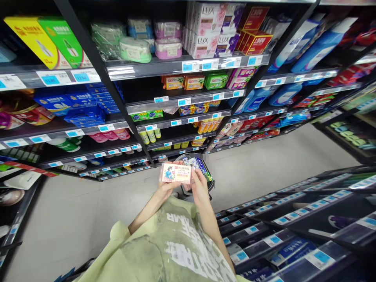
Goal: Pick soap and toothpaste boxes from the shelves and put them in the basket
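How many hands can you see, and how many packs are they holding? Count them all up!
Hands: 2, the left hand and the right hand
Pink pack held between them: 1
Total: 3

Pale green T-shirt (147, 254); white lettering (188, 244)

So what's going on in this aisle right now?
A person stands in a shop aisle and holds a pink soap box in front of them with both hands. The left hand grips its left end and the right hand its right end. Just beyond the hands is a shopping basket with some packets in it. The shelves ahead carry soaps, including LUX boxes.
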Tool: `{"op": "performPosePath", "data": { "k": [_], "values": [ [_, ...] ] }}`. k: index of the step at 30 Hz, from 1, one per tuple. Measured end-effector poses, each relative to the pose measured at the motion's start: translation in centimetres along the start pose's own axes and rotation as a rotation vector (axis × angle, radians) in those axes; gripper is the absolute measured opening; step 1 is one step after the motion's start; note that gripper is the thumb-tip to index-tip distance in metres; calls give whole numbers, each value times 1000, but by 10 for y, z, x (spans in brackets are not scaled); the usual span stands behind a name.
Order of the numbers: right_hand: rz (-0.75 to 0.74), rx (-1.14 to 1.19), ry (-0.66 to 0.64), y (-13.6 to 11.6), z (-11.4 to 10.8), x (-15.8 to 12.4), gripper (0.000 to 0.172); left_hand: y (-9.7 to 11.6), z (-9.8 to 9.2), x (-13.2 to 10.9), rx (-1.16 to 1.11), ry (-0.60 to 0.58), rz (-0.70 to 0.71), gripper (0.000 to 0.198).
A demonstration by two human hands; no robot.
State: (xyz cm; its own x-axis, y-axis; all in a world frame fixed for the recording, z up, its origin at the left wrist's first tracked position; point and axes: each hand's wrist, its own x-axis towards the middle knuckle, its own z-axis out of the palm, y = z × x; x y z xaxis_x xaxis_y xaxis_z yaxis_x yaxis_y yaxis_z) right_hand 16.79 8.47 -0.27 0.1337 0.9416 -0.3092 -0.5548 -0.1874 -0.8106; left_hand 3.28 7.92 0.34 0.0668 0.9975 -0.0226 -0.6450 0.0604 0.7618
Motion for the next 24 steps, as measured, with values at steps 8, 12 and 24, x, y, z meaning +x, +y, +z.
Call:
{"op": "performPosePath", "data": {
  "k": [8, 12, 24],
  "values": [
    [13, 29, 0, 1, 0, 0, 28, -1, -3, 0, 17, -12, 11, 83],
    [20, 38, -17, 4, -1, 0, 27, 0, -4, -1, 1, -19, 15, 76],
    [10, 2, -28, 4, 0, 0, 27, -2, -6, 0, 33, 31, 3, 81]
  ]
}}
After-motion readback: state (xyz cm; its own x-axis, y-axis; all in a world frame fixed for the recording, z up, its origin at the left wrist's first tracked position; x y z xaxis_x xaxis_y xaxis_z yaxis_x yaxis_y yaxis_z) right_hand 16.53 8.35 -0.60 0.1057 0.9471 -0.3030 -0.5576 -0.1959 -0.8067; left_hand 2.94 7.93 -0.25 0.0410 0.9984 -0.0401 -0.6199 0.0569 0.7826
